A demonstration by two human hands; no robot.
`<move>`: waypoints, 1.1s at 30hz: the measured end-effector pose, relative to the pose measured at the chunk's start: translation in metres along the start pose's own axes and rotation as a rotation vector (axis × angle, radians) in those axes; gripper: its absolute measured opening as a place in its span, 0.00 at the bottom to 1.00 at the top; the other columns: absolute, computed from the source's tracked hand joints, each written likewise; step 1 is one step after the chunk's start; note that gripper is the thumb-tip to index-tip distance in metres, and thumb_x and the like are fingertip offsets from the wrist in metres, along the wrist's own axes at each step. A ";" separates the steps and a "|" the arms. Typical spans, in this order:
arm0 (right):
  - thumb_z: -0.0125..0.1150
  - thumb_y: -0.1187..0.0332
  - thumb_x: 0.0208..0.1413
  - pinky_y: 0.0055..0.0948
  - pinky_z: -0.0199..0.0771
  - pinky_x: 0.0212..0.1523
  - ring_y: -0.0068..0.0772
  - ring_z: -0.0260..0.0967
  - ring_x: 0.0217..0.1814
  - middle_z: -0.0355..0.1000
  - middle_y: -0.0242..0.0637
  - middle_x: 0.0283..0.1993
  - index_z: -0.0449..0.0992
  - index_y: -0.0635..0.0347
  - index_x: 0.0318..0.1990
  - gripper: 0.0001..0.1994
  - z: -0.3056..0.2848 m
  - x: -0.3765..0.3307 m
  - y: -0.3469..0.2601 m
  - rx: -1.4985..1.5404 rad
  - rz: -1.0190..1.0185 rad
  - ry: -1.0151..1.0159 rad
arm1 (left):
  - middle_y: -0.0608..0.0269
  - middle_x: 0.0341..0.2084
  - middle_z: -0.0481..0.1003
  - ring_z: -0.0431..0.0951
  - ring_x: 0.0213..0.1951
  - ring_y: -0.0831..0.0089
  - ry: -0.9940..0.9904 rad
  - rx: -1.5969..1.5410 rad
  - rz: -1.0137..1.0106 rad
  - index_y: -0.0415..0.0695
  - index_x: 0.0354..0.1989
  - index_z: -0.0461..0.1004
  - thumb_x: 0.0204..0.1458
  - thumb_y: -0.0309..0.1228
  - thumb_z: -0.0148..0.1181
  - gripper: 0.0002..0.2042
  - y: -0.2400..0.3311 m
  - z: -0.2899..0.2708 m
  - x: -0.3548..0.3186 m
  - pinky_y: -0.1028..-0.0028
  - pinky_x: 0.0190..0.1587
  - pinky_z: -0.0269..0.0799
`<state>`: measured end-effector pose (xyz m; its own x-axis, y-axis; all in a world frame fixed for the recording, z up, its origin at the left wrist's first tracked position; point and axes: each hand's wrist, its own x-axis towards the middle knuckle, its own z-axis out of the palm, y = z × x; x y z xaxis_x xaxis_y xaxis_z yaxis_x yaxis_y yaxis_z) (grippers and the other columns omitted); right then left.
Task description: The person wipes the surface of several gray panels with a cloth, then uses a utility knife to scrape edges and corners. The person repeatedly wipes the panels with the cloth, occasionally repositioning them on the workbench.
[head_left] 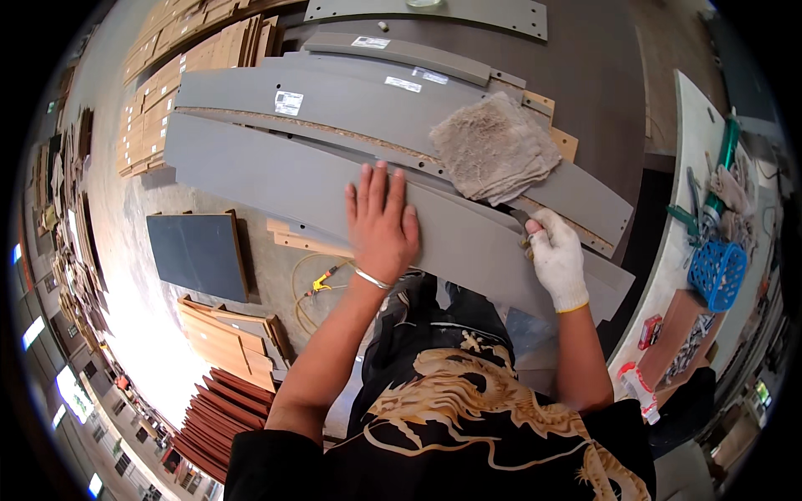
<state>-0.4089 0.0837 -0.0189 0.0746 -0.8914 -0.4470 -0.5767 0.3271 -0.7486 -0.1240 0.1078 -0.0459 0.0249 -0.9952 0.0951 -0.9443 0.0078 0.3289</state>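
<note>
A long grey panel [284, 179] lies nearest me, across the front of the work table. My bare left hand [383, 213] rests flat on it with its fingers stretched out. At the panel's far edge, toward the right, my right hand [555, 259] in a white glove is closed around a small tool with a dark flat blade [520, 219]. Its exact kind is mostly hidden by the fingers. A folded, stained grey rag [494, 149] sits just beyond that hand, on top of other grey panels [342, 98] with raw chipboard edges and drilled holes.
At right, a side bench [668, 250] carries a blue plastic basket [717, 274] and a cardboard box of metal hardware [689, 344]. Stacked wooden boards [154, 117] stand far left. A dark panel [196, 255] and a yellow air gun [319, 284] with a hose are lower left.
</note>
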 end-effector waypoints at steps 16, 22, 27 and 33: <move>0.53 0.74 0.68 0.21 0.67 0.22 0.19 0.70 0.24 0.74 0.32 0.31 0.76 0.62 0.44 0.05 0.134 0.114 -0.195 0.121 0.047 -0.199 | 0.48 0.75 0.56 0.51 0.77 0.53 0.080 -0.012 -0.236 0.51 0.65 0.71 0.58 0.38 0.58 0.24 -0.160 -0.060 0.052 0.40 0.75 0.40; 0.59 0.64 0.63 0.43 0.74 0.38 0.56 0.75 0.37 0.78 0.47 0.34 0.79 0.56 0.42 0.08 0.262 0.219 -0.331 -0.393 -0.778 -0.444 | 0.48 0.75 0.56 0.49 0.78 0.51 0.164 -0.079 -0.413 0.43 0.69 0.67 0.56 0.37 0.59 0.30 -0.167 -0.062 0.047 0.36 0.74 0.37; 0.55 0.54 0.67 0.47 0.75 0.49 0.52 0.77 0.50 0.80 0.44 0.45 0.81 0.48 0.48 0.13 0.372 0.274 -0.439 -0.846 -1.004 -0.546 | 0.45 0.76 0.52 0.43 0.76 0.32 0.287 -0.085 -0.684 0.41 0.71 0.63 0.55 0.38 0.61 0.35 -0.184 -0.062 0.046 0.27 0.69 0.42; 0.53 0.64 0.67 0.38 0.76 0.50 0.43 0.77 0.47 0.81 0.36 0.45 0.80 0.51 0.47 0.10 0.453 0.302 -0.506 -0.932 -1.086 -0.570 | 0.45 0.77 0.50 0.43 0.76 0.30 0.329 -0.128 -0.655 0.43 0.74 0.61 0.55 0.38 0.63 0.36 -0.188 -0.050 0.040 0.25 0.66 0.51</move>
<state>0.2745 -0.2087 0.0031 0.9475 -0.2566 -0.1909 -0.3110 -0.8788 -0.3619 0.0714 0.0711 -0.0569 0.6857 -0.7193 0.1113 -0.6571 -0.5460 0.5198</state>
